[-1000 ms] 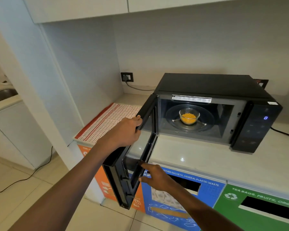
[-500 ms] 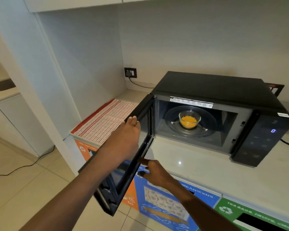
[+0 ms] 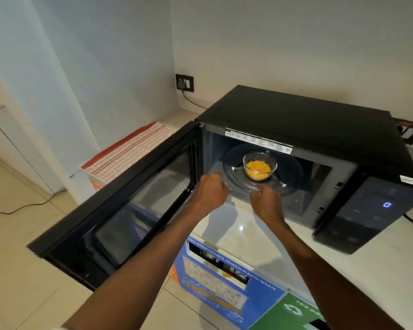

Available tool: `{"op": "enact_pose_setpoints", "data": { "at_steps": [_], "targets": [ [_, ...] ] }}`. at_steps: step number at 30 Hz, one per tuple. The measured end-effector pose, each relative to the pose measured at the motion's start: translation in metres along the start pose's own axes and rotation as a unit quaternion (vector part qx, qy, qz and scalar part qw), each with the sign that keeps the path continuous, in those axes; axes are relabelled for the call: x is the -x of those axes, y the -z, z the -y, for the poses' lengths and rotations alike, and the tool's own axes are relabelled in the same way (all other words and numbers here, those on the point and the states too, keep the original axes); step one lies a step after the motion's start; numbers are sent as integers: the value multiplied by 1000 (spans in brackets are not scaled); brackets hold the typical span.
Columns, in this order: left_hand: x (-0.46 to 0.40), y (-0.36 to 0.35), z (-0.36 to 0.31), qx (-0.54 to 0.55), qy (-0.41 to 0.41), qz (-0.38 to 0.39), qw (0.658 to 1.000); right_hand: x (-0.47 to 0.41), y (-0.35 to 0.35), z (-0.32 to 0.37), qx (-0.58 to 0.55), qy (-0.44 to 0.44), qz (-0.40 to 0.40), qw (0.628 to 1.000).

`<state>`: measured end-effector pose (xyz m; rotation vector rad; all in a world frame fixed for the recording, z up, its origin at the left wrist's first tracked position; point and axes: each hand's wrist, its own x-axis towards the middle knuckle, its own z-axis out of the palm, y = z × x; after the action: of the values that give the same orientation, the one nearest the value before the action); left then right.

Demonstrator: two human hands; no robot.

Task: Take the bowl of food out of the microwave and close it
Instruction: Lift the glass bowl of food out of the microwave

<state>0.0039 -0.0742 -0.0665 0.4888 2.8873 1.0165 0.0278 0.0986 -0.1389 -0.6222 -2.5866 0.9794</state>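
A black microwave (image 3: 308, 120) stands on the pale counter with its door (image 3: 119, 210) swung wide open to the left. Inside, a clear glass bowl (image 3: 260, 166) of yellow food sits in the middle of the glass turntable (image 3: 289, 177). My left hand (image 3: 211, 191) and my right hand (image 3: 267, 203) are side by side at the mouth of the cavity, just in front of the turntable. Both have their fingers curled and hold nothing. A short gap separates them from the bowl.
The counter (image 3: 343, 270) runs in front of and right of the microwave. A red striped cloth (image 3: 131, 151) lies at the counter's left end. Below are blue (image 3: 215, 277) and green (image 3: 296, 308) waste bins. A wall socket (image 3: 184, 82) with a cable is behind.
Both hands have left the door and moved right and forward to the cavity opening. The door has swung further open. The view has moved closer to the microwave.
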Motion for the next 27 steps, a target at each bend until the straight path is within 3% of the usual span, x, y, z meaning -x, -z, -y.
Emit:
{"op": "enact_pose_setpoints", "data": {
  "at_steps": [3, 8, 18, 27],
  "targets": [
    [-25, -24, -6, 38, 27, 2, 999, -27, 15, -14, 11, 7, -33, 999],
    [-64, -54, -11, 98, 49, 7, 994, -73, 27, -26, 0, -62, -50, 997],
    [-119, -85, -17, 195, 86, 18, 977, -132, 14, -36, -24, -136, 34, 990],
    [-118, -95, -15, 316, 97, 63, 942, -137, 5, -35, -32, -135, 59, 989]
  ]
}}
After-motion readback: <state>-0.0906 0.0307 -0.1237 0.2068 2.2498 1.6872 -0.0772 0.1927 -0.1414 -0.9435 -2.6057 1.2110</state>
